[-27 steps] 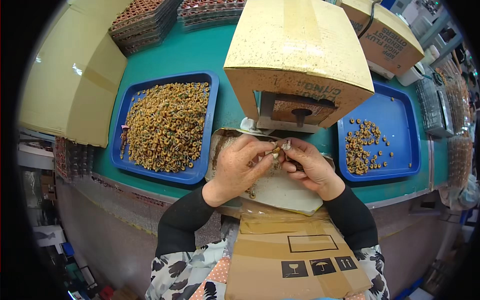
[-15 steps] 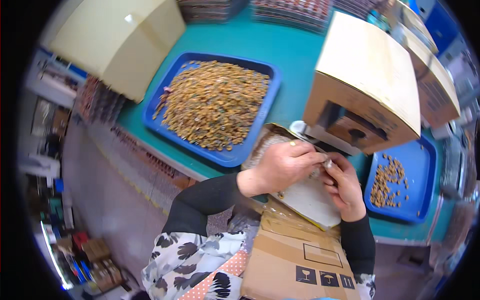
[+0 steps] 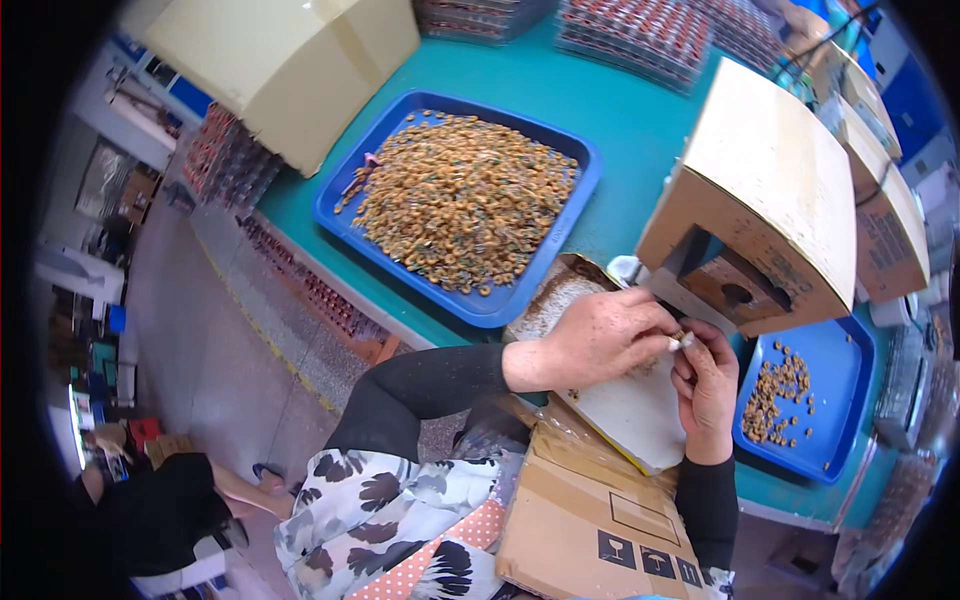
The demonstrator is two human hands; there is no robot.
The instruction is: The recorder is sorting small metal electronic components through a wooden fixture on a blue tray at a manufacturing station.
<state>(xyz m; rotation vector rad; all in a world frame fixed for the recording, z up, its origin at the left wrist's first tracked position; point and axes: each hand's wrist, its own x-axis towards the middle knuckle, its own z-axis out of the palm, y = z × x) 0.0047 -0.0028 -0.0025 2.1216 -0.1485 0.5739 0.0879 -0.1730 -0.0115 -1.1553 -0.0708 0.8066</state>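
Observation:
My left hand [image 3: 600, 340] and my right hand [image 3: 712, 395] meet fingertip to fingertip in front of a cardboard box. Both are closed in a pinch round a small brownish part [image 3: 683, 336], mostly hidden by the fingers. White coverings show on the fingertips there. Beneath the hands lies a shallow, worn white tray [image 3: 625, 410] with dark crumbs toward its far end. Left of them, a large blue tray [image 3: 470, 310] holds a heap of copper-brown ring-shaped parts [image 3: 460, 195]. A smaller blue tray [image 3: 835, 400] on the right holds a loose cluster of similar parts [image 3: 775, 400].
The cardboard box [image 3: 765, 200] with a cut-out opening stands just beyond my hands. A printed carton [image 3: 590, 510] is close to my body. Another big box [image 3: 310, 90] stands at the far left, with stacked plastic trays [image 3: 635, 40] behind. A person [image 3: 160, 520] is at the lower left.
The view has shifted, so the bench things sit a little differently in the picture. My hands stay pinched together over the white tray. A person has come into view at the lower left.

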